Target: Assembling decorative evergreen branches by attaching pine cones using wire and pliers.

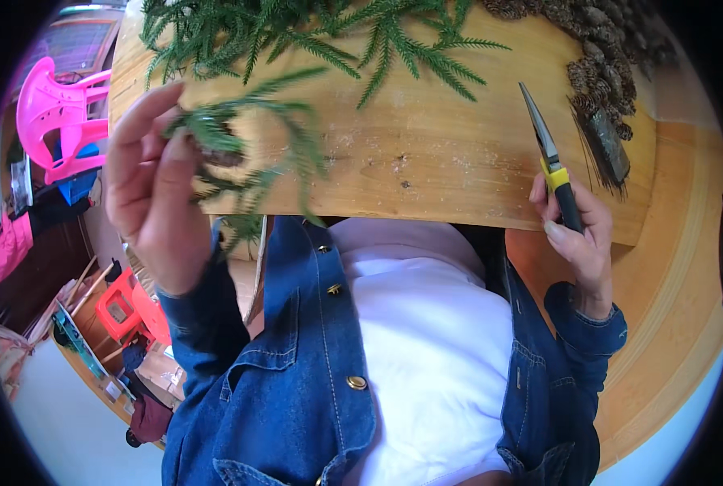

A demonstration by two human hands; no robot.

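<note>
My left hand (157, 194) is raised over the table's near left part, its fingers closed on a green artificial pine sprig (301, 142). The sprig is slightly blurred and its branches fan out to the right and downward. A brown lump, perhaps a pine cone (222, 154), shows at its middle, partly hidden by the needles. At the table's front right edge, my right hand (587, 243) is wrapped round the black and yellow handles of needle-nose pliers (542, 134). The pliers' tapered jaws point up and away over the wood, with nothing between them.
More green pine sprigs (402, 40) are heaped along the far side of the wooden table (442, 138). Pine cones (609, 69) pile up at the far right, beside a dark bundle of thin wires (605, 150). Pink (57, 109) and red plastic stools (126, 304) stand left.
</note>
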